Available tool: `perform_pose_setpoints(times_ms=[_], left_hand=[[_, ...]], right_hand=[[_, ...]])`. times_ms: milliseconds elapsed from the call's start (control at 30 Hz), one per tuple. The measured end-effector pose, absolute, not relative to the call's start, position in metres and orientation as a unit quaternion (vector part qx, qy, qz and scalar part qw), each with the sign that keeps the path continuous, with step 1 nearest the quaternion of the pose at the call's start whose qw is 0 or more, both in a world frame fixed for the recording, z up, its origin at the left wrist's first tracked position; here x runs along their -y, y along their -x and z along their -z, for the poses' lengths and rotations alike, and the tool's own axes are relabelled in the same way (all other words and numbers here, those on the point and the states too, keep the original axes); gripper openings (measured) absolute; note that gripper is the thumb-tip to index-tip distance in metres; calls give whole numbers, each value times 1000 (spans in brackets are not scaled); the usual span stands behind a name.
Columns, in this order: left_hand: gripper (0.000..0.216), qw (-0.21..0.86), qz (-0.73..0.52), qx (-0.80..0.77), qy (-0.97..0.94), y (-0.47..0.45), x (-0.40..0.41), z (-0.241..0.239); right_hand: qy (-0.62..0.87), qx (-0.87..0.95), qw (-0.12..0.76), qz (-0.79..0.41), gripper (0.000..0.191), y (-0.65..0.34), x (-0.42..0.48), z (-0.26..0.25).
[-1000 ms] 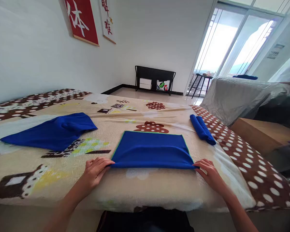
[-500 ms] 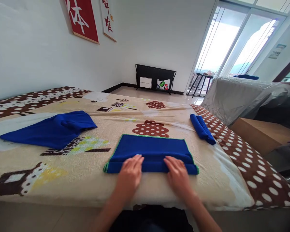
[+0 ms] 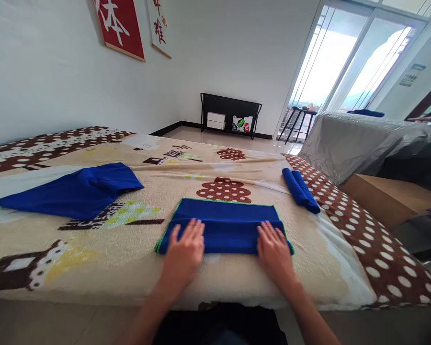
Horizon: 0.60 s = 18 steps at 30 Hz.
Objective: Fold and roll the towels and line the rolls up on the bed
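A blue towel point(image 3: 230, 235) with green stitched edges lies right in front of me, its near part rolled or folded over toward the far edge. My left hand point(image 3: 187, 244) rests flat on the left part of that fold, fingers stretched forward. On the right part lies my right hand point(image 3: 275, 247), palm down with the fingers extended. Two rolled blue cloths point(image 3: 300, 190) sit side by side farther off to the right. To the left is a crumpled blue cloth point(image 3: 89, 189), spread loosely.
Everything lies on a bed with a patterned cream blanket point(image 3: 115, 268) and a brown polka-dot border. Right of the bed stand a cardboard box point(image 3: 391, 199) and furniture under a plastic cover point(image 3: 348, 143). A black rack point(image 3: 232, 112) and a stool point(image 3: 300, 122) stand beyond.
My hands have moved apart, the left one leftward and the right one rightward along the towel. The folded part now reaches slightly farther forward.
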State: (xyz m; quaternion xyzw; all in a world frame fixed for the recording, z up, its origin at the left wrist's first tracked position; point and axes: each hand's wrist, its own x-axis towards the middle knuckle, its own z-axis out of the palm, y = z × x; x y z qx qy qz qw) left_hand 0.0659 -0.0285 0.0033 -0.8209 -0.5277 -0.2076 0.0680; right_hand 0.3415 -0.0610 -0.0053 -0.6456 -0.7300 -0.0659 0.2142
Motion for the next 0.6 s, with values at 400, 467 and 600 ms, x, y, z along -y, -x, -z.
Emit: perform_pose_setpoints(times_ms=[400,467,600], left_hand=[[53,74,202,651,728,-9,-1,0],[53,73,208,625,749,-27,1,-4],[53,14,176,485,856,-103,-4,-2]], right_hand=[[726,663,182,21,50,-400,44,9],[720,669,184,22,49,-387,41,6],[627,758,178,-13,46,-316,22,5]])
